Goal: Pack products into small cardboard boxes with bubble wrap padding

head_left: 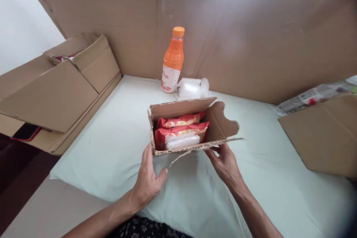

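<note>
A small open cardboard box (219, 121) sits in front of me on the pale green cloth, held between my two hands. Inside stand two red snack packets (192, 130), with a clear, whitish plastic-wrapped item (182, 141) in front of them. The fingers of my left hand (149, 180) lie along the box's left front corner, thumb spread apart. My right hand (224, 161) grips near the right front corner, its fingertips partly hidden behind the box edge. A torn strip of cardboard hangs from the front rim.
Behind the box stand an orange-capped bottle (171, 61) and a clear wrapped plastic item (191, 88). A larger cardboard box (52, 93) is at left. Cardboard (326, 134) and a plastic packet (312, 98) lie at right. A tall cardboard panel (251, 37) closes the back.
</note>
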Demonstrator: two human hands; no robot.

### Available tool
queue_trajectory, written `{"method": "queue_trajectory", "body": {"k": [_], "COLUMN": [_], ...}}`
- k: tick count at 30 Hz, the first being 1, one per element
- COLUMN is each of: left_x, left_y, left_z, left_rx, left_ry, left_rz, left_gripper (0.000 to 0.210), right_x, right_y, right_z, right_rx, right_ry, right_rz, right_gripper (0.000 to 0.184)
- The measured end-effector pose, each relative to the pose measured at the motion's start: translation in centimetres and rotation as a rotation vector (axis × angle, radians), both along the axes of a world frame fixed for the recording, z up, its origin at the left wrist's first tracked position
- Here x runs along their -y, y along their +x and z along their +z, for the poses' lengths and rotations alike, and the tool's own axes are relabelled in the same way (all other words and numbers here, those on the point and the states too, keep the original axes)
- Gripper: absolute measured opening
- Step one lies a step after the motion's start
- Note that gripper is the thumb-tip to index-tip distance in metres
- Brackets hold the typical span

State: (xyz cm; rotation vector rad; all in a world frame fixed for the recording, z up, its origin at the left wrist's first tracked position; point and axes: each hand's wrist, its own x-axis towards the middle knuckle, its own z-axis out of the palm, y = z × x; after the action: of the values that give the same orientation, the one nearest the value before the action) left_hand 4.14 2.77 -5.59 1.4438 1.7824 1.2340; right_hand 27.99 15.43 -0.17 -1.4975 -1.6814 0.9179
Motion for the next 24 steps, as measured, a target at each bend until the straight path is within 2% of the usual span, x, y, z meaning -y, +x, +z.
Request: {"method": "queue_trajectory", "body": {"k": [3, 5, 7, 10, 12, 15, 18, 21, 24], "left_x": [1.8, 1.3, -0.8, -5.6, -9.1, -13.7, -17.1, -19.0, -19.8], "left_y": [-1.7, -3.6, -5.8, -9.2, -11.3, -13.8, -15.7, -17.1, -18.1], "left_z": [-0.1, 0.0, 0.1, 0.0, -0.3, -0.8, -1.4, -2.1, -3.0], "left_rx": [0.087, 0.14, 0.182, 0.233, 0.262, 0.29, 0.315, 0.328, 0.313], "left_ry": [-0.016, 0.017, 0.069, 0.133, 0.164, 0.207, 0.235, 0.233, 0.223], "left_rz": [0.091, 0.157, 0.215, 0.287, 0.319, 0.346, 0.361, 0.38, 0.406], "left_gripper": [0.076, 0.079, 0.084, 0.09, 0.089, 0.086, 0.084, 0.083, 0.079], "right_x": [-3.8, -6.9, -9.7, -12.0, -12.5, -13.2, -14.6, -15.8, -16.6], "right_y": [-4.8, -10.0, -15.8, -23.3, -26.8, -30.1, -31.9, -32.9, -33.2], "right_z": [-1.0, -1.8, -2.5, -3.1, -3.4, -3.7, -4.0, -4.5, -5.0], "right_rx": [-0.1, -0.166, -0.158, 0.111, 0.233, 0.286, 0.351, 0.404, 0.435], "right_ry": [0.057, 0.127, 0.194, 0.202, 0.185, 0.189, 0.208, 0.245, 0.304], "right_rz": [0.179, 0.296, 0.35, 0.405, 0.464, 0.525, 0.527, 0.523, 0.553], "right_gripper": [0.049, 0.058, 0.07, 0.081, 0.083, 0.082, 0.077, 0.072, 0.068]}}
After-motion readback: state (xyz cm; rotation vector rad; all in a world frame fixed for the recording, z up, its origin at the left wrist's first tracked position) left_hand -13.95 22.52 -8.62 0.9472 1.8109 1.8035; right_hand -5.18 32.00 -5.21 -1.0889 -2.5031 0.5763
